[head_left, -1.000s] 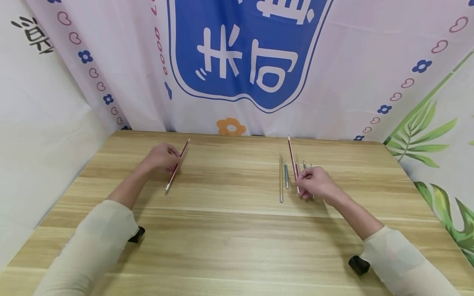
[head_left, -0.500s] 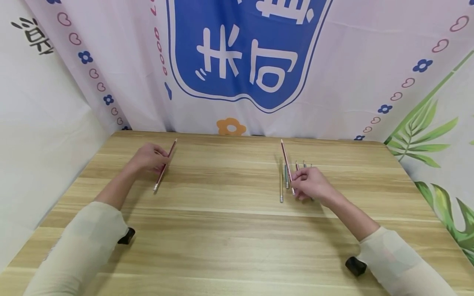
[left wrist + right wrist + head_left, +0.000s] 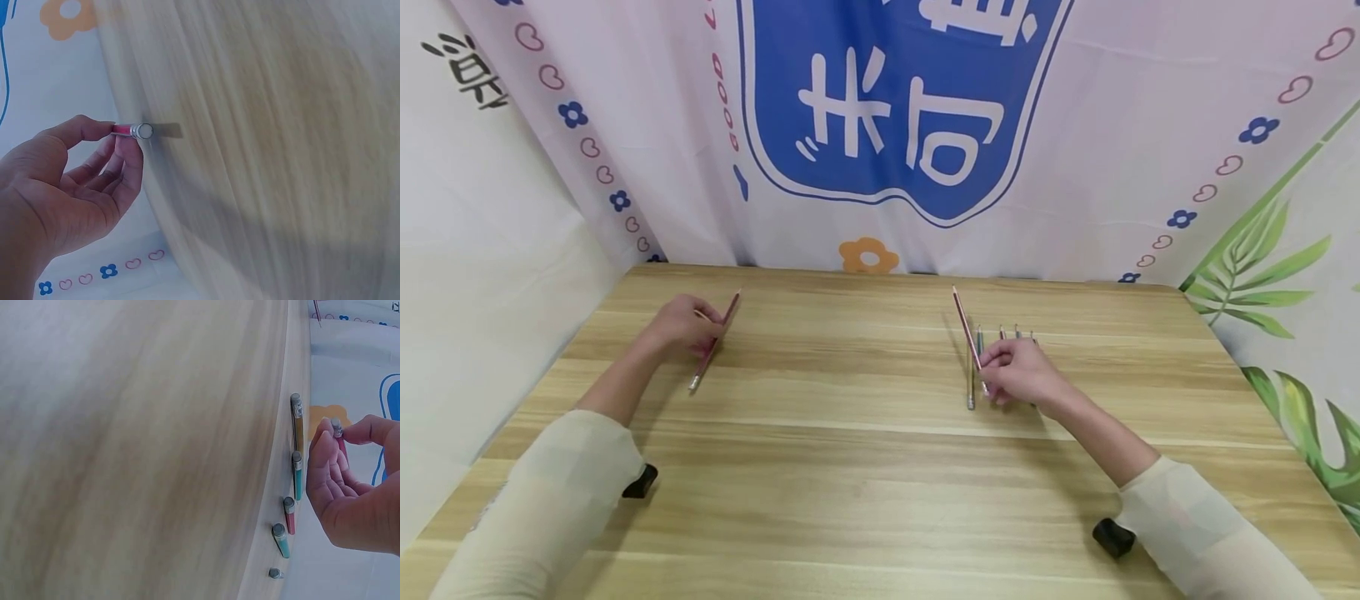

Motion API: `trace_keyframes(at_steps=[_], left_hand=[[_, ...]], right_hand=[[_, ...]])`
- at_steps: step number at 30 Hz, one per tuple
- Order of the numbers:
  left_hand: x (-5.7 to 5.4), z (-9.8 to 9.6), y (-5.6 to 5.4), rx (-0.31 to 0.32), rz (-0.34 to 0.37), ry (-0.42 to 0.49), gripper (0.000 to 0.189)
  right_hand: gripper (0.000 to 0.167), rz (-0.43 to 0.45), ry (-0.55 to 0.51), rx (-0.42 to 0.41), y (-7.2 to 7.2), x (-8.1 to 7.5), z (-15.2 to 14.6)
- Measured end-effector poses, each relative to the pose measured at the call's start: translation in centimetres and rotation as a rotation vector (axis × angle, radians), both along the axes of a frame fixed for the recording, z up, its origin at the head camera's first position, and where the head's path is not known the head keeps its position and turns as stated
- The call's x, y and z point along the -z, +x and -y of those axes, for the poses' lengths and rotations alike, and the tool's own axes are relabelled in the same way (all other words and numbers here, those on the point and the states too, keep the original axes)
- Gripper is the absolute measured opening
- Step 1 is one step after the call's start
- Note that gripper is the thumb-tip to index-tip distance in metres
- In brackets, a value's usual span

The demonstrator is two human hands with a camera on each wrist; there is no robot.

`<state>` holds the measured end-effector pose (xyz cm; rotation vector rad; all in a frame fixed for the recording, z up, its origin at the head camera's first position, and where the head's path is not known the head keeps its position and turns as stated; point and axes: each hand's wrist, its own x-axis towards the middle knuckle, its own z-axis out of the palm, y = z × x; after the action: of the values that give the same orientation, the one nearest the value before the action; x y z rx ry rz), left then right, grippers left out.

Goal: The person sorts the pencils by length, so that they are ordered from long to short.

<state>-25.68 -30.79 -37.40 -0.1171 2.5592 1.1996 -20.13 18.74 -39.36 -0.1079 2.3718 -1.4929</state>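
Observation:
My left hand [image 3: 687, 323] pinches a dark red pencil [image 3: 730, 308] near the table's back left; its tip slants away and its eraser end is toward me. The left wrist view shows thumb and fingertips closed on that pencil [image 3: 123, 130] just behind its eraser. On the right, my right hand [image 3: 1021, 371] pinches another red pencil [image 3: 964, 314] near its eraser end, tip pointing back and left. This one passes over a yellow pencil [image 3: 971, 392] in the head view. Several green and red pencils lie in a row on the table, partly hidden behind the right hand.
The wooden table [image 3: 850, 467] meets a printed curtain [image 3: 700, 217] at its back edge. In the right wrist view, the eraser ends of a yellow pencil [image 3: 299, 428], a green pencil [image 3: 297, 478] and a red pencil [image 3: 289, 515] line up. Black wrist devices hang below both sleeves.
My left hand has moved left with its red pencil. The right hand has shifted slightly left too, carrying its pencil from over the row to across the yellow pencil.

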Motion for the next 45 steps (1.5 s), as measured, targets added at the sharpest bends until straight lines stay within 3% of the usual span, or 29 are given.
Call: trace_keyframes(at_steps=[11, 31, 45], left_hand=[[0.5, 1.6, 0.6, -0.011, 0.009, -0.030, 0.022], [0.8, 1.6, 1.0, -0.007, 0.003, -0.054, 0.020], [0.4, 1.2, 1.4, 0.068, -0.022, -0.093, 0.028]], right_hand=[[0.022, -0.001, 0.003, -0.017, -0.1, 0.0, 0.5], [0.025, 0.041, -0.030, -0.011, -0.5, -0.1, 1.2], [0.034, 0.025, -0.054, -0.041, -0.5, 0.0, 2.0]])
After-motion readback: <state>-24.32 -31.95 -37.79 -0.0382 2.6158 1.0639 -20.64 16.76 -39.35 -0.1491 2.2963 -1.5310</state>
